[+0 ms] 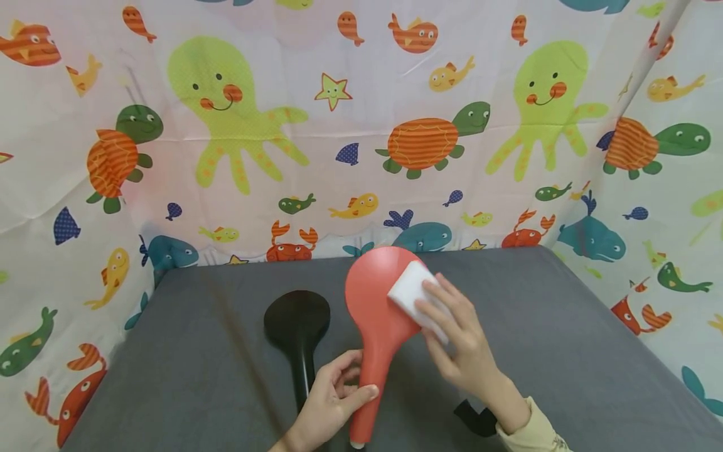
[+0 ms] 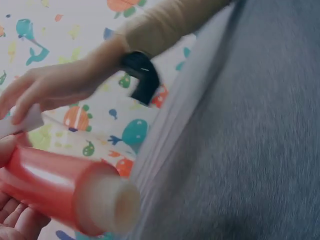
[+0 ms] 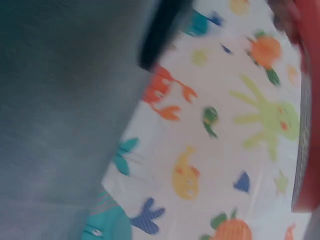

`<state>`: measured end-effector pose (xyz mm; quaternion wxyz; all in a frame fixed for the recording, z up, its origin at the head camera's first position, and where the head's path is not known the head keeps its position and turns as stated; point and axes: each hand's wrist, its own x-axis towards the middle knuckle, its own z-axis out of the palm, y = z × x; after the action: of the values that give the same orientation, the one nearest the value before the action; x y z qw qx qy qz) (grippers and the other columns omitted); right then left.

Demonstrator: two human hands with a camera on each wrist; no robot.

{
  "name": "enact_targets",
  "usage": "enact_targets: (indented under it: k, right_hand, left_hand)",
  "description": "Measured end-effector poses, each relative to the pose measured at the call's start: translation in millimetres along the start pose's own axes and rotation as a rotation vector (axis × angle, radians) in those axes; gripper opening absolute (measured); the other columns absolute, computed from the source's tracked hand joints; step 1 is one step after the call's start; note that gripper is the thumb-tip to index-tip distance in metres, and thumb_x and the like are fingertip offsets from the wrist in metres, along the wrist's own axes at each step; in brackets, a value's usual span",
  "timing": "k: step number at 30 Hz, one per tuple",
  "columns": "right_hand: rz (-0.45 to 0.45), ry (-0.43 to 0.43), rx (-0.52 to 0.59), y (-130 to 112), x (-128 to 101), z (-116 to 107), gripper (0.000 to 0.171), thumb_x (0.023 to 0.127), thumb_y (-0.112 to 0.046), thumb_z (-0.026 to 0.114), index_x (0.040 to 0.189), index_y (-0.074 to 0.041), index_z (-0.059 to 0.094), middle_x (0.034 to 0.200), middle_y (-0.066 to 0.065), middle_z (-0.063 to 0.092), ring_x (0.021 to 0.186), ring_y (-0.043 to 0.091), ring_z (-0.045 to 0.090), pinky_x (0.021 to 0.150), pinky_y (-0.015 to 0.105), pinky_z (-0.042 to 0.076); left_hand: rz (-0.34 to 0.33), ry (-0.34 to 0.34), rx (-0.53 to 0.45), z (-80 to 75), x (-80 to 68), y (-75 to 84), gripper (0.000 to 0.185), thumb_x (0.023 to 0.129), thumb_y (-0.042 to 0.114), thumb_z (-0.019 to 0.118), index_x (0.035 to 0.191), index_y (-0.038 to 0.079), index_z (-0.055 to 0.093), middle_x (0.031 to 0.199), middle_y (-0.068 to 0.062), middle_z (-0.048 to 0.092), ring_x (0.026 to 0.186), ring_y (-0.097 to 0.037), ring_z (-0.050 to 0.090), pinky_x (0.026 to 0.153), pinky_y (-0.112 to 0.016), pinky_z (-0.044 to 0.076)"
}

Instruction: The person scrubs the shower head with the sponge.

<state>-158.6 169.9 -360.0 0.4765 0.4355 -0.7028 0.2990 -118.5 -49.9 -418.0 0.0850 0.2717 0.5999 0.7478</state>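
A red shower head [image 1: 369, 289] is held up over the grey table with its round head at the top. My left hand [image 1: 333, 398] grips its handle, thumb across the front. In the left wrist view, the pale hollow end [image 2: 112, 202] sticks out of the red handle [image 2: 55, 180]. My right hand [image 1: 463, 342] holds a white sponge [image 1: 412, 290] against the right side of the round head. A black shower head [image 1: 297, 320] lies to the left, its lower handle hidden behind my left hand. The right wrist view catches only a blurred red edge [image 3: 311, 100].
A grey cloth [image 1: 186, 358] covers the table. Around its back and sides hangs a white curtain [image 1: 316, 157] printed with sea animals. A black strap-like piece [image 1: 476, 419] sits at my right wrist, beside the light sleeve [image 1: 531, 433].
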Motion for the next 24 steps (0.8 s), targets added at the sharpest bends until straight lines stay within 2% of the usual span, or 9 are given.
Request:
enact_targets:
  k: [4, 6, 7, 10, 15, 18, 21, 24]
  right_hand:
    - [0.168, 0.094, 0.026, 0, 24, -10, 0.035, 0.095, -0.02, 0.05, 0.11, 0.01, 0.057, 0.121, 0.033, 0.048, 0.117, 0.05, 0.04, 0.1, 0.028, 0.037]
    - [0.211, 0.115, 0.023, -2, 31, -11, 0.037, 0.095, -0.022, 0.049, 0.11, 0.012, 0.055, 0.121, 0.034, 0.047, 0.116, 0.05, 0.041, 0.097, 0.023, 0.039]
    - [0.218, 0.12, 0.015, -3, 32, -10, 0.038, 0.095, -0.022, 0.049, 0.11, 0.013, 0.055, 0.121, 0.035, 0.047, 0.115, 0.05, 0.041, 0.096, 0.022, 0.04]
    - [0.194, 0.109, -0.013, -7, 24, -4, 0.037, 0.096, -0.022, 0.048, 0.11, 0.012, 0.055, 0.12, 0.034, 0.048, 0.115, 0.05, 0.041, 0.099, 0.025, 0.038]
    - [0.083, 0.03, -0.047, -14, -9, 13, 0.032, 0.095, -0.02, 0.049, 0.113, 0.004, 0.06, 0.122, 0.028, 0.051, 0.118, 0.048, 0.041, 0.105, 0.04, 0.03]
    - [-0.007, -0.049, -0.039, -23, -24, 20, 0.03, 0.094, -0.017, 0.048, 0.115, 0.002, 0.06, 0.124, 0.025, 0.052, 0.119, 0.046, 0.041, 0.104, 0.042, 0.028]
    - [-0.1, -0.1, -0.006, -31, -30, 24, 0.029, 0.094, -0.015, 0.048, 0.115, 0.001, 0.06, 0.123, 0.025, 0.053, 0.118, 0.045, 0.042, 0.103, 0.042, 0.03]
    - [-0.162, -0.092, 0.015, -30, -31, 25, 0.027, 0.094, -0.014, 0.048, 0.113, 0.0, 0.06, 0.121, 0.026, 0.053, 0.117, 0.045, 0.043, 0.102, 0.042, 0.031]
  left_hand:
    - [0.195, 0.007, 0.246, 4.1, -0.5, -7.3, 0.038, 0.084, 0.002, 0.066, 0.119, -0.001, 0.054, 0.107, -0.018, 0.059, 0.092, -0.021, 0.062, 0.07, -0.033, 0.055]
    - [0.254, 0.028, 0.32, 5.8, -0.8, -9.4, 0.039, 0.082, 0.002, 0.068, 0.119, 0.002, 0.055, 0.105, -0.015, 0.06, 0.091, -0.022, 0.061, 0.068, -0.032, 0.055]
    - [0.259, 0.038, 0.33, 6.2, -1.1, -9.9, 0.039, 0.082, 0.003, 0.069, 0.119, 0.003, 0.055, 0.105, -0.014, 0.06, 0.091, -0.022, 0.061, 0.067, -0.032, 0.055]
    - [0.199, 0.04, 0.265, 6.1, -1.5, -9.1, 0.038, 0.083, 0.003, 0.068, 0.119, 0.002, 0.055, 0.107, -0.015, 0.06, 0.092, -0.021, 0.062, 0.07, -0.032, 0.055]
    - [-0.007, 0.01, 0.013, 2.6, -0.8, -3.1, 0.037, 0.088, 0.002, 0.061, 0.122, -0.008, 0.05, 0.112, -0.025, 0.057, 0.094, -0.02, 0.063, 0.075, -0.033, 0.054]
    - [-0.099, -0.001, -0.112, 0.0, -0.2, -1.6, 0.039, 0.09, 0.002, 0.057, 0.124, -0.013, 0.045, 0.113, -0.025, 0.056, 0.097, -0.022, 0.062, 0.078, -0.033, 0.052]
    - [-0.126, -0.016, -0.189, -2.1, 0.0, -2.9, 0.039, 0.091, 0.002, 0.054, 0.125, -0.014, 0.043, 0.114, -0.017, 0.057, 0.099, -0.022, 0.061, 0.082, -0.033, 0.051]
    - [-0.133, -0.059, -0.281, -3.8, -0.1, -3.0, 0.037, 0.093, 0.001, 0.049, 0.127, -0.013, 0.042, 0.112, -0.011, 0.06, 0.1, -0.02, 0.061, 0.084, -0.032, 0.05]
